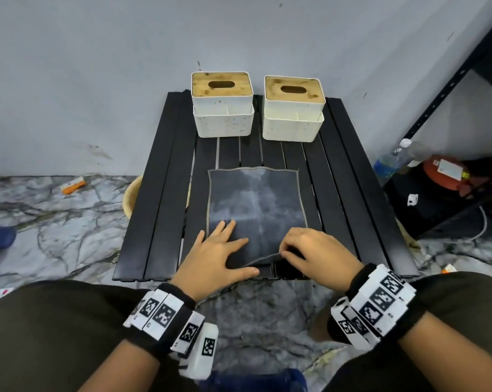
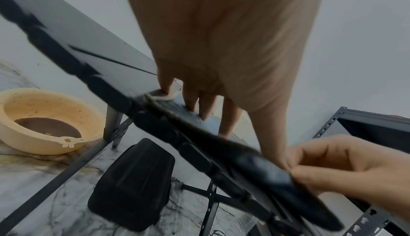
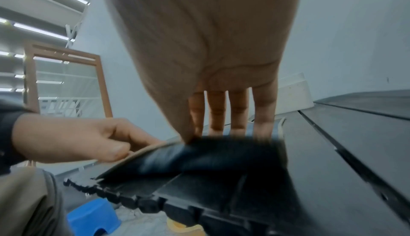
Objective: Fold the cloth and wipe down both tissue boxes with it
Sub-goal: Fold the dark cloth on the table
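Dark cloth (image 1: 256, 205) lies flat on the slatted table (image 1: 160, 193), nearer than both tissue boxes (image 1: 222, 104). Left hand (image 1: 213, 258) presses it with straight fingers; right hand (image 1: 315, 250) pinches its lifted near edge.

- dark cloth (image 1: 256, 205) flat on black slatted tabletop (image 1: 165, 193), unfolded, pale hem all round
- left hand (image 1: 216, 258) flat on cloth's near-left corner, fingers spread
- right hand (image 1: 315, 253) pinches near edge, lifted slightly off the slats
- left tissue box (image 1: 222, 104) and right tissue box (image 1: 293, 108) side by side at far edge, bamboo lids, apart from cloth
- water bottle (image 1: 392, 161) on the floor, right of the tabletop
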